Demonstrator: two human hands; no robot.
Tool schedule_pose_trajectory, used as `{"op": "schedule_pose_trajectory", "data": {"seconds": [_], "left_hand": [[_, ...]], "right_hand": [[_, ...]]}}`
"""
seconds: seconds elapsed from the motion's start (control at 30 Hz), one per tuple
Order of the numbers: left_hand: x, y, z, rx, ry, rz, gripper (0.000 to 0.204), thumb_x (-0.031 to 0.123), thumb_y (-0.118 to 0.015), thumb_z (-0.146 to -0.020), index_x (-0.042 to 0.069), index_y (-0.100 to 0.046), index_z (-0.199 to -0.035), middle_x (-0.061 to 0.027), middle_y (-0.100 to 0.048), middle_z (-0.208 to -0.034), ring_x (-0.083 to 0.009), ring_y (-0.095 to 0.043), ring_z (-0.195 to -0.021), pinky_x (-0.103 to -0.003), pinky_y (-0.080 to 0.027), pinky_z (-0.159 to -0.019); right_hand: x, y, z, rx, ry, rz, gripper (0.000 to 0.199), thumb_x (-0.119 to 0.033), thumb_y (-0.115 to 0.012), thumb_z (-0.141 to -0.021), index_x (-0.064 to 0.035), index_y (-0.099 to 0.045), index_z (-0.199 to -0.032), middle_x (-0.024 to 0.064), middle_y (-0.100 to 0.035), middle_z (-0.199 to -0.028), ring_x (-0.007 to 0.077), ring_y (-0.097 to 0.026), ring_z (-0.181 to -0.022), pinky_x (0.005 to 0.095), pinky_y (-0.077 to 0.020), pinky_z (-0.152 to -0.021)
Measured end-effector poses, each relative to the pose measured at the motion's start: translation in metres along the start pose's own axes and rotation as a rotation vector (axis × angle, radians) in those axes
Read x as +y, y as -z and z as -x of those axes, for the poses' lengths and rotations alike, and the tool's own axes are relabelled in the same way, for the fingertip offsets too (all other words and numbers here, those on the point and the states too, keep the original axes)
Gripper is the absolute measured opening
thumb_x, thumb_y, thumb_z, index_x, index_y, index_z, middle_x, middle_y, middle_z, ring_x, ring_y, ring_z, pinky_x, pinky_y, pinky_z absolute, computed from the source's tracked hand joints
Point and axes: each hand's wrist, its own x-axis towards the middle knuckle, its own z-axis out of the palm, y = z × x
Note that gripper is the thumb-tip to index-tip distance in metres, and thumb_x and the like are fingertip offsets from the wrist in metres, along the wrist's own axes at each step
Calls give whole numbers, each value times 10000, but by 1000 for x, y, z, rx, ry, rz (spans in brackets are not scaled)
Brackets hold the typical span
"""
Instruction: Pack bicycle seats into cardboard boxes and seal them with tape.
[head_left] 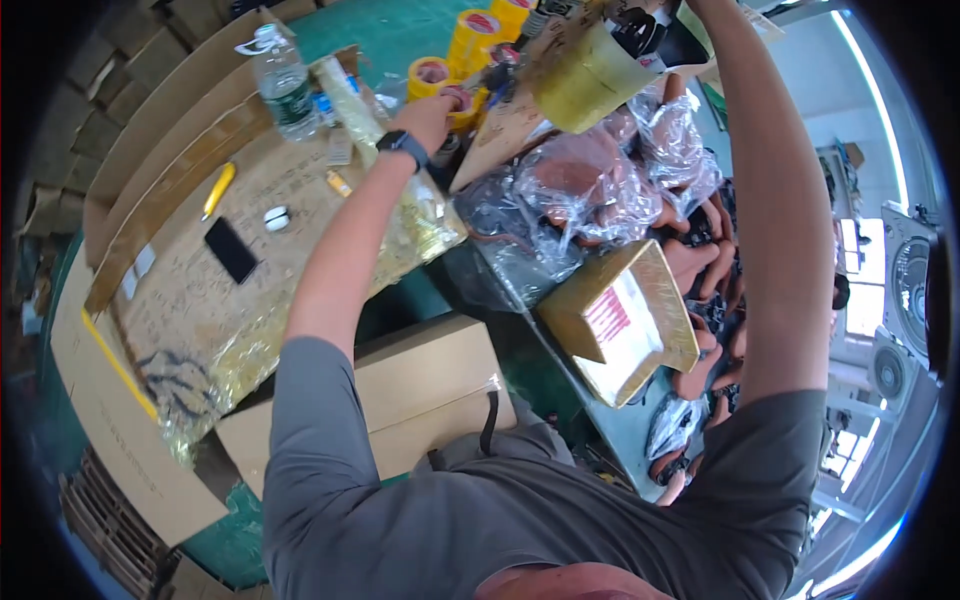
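Observation:
My left hand (428,122), with a dark watch on the wrist, reaches forward to a group of yellow tape rolls (470,45). Its fingers close on one roll of tape (457,97) with a reddish core. Metal tools with dark handles (497,78) lie just beyond the fingertips. My right hand (703,4) is mostly cut off by the top edge, its fingers out of sight. It is above a container wrapped in yellow tape (585,85), which holds black items (638,35).
On the cardboard at left lie a water bottle (285,85), a yellow cutter (219,190), a phone (231,250) and a white case (276,218). Plastic-wrapped brown items (580,180) heap at right, beside a taped open box (570,315). A closed carton (430,385) stands before me.

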Motion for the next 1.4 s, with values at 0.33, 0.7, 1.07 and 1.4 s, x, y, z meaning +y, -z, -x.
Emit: {"op": "schedule_pose_trajectory", "data": {"seconds": [0.33,0.7,1.07,1.4], "left_hand": [[-53,-188,-136,-25,-141,336,157,152,-669,-1009,119,-764,-1130,-116,-762,-1025,-300,-716,-959,-468,-574,-838],[-113,-191,-138,475,117,1226,199,-70,-644,-1011,87,-732,-1096,-40,-627,-852,-160,-523,-663,-351,-441,-583],[-170,-219,-176,96,444,1820,179,181,-732,-994,85,-758,-1143,-96,-767,-1002,-267,-744,-937,-422,-611,-838],[63,-20,34,397,270,1231,789,-51,-768,-973,60,-382,-1652,-85,-688,-1429,-200,-704,-1273,-377,-564,-1106]], "right_hand": [[3,6,6,-79,-20,51,712,-592,-753,-937,84,-756,-1159,202,-791,-1013,299,-739,-955,413,-560,-885],[-6,9,18,156,-81,112,846,-641,-714,-956,108,-681,-1350,261,-793,-1179,366,-759,-1124,444,-554,-1007],[-5,15,25,176,-26,151,806,-628,-654,-961,33,-654,-1423,314,-732,-1347,470,-690,-1290,532,-502,-1127],[33,21,36,142,-146,181,814,-707,-660,-958,20,-629,-1323,301,-779,-1192,459,-757,-1137,552,-574,-1013]]}}
